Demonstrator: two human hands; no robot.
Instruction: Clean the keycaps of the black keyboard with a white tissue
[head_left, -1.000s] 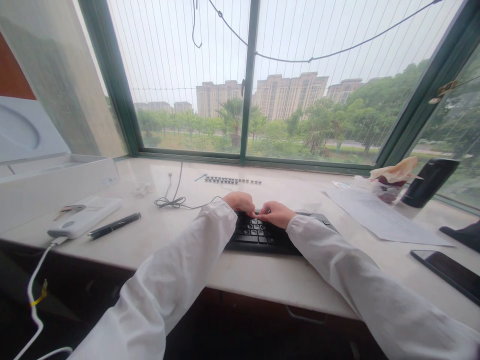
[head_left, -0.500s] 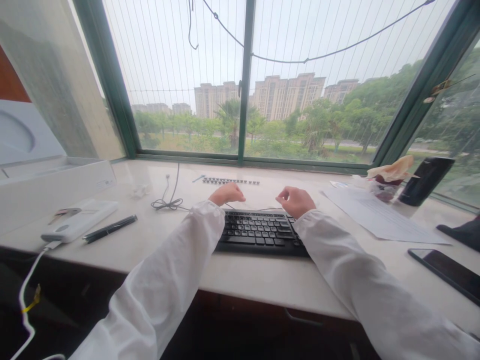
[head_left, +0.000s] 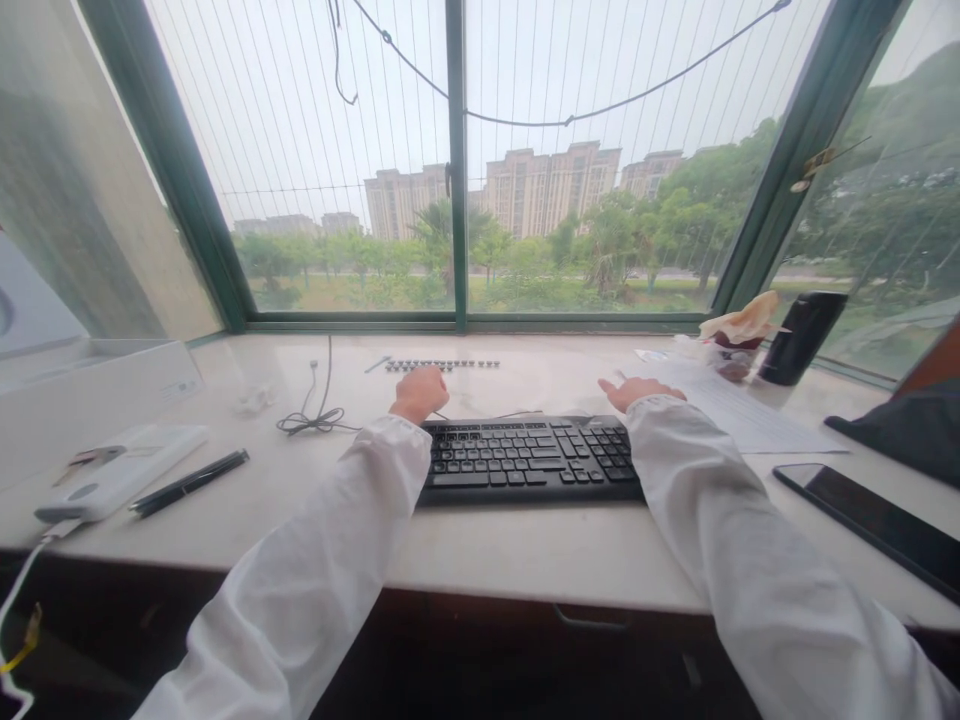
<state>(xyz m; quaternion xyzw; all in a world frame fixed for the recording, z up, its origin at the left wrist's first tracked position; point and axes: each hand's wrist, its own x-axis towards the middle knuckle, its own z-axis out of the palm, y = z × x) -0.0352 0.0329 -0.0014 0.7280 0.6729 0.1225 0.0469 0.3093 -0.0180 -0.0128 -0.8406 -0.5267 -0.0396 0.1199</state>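
My left hand [head_left: 420,393] is closed just behind the left end of the black keyboard [head_left: 525,462], knuckles up; what its fingers hold, if anything, is hidden. Right behind it are two rows of small dark keycaps [head_left: 480,364], part of them covered by the hand. A thin bluish strip [head_left: 377,364] lies at the rows' left end. My right hand [head_left: 637,390] is above the table behind the keyboard's right end, fingers stretched to the left, beside the paper sheet [head_left: 739,415]. Nothing clearly shows in it.
To the left lie a tied cable [head_left: 311,420], a black pen [head_left: 189,482], a white device [head_left: 124,470] with keys on it, and a white box [head_left: 97,400]. On the right are a phone [head_left: 874,525], a black cylinder [head_left: 804,338] and a crumpled plastic bag [head_left: 731,355].
My right hand has moved right, away from my left hand, and its fingers have straightened. My left hand stays closed near the keycap rows. The view has turned a little to the right.
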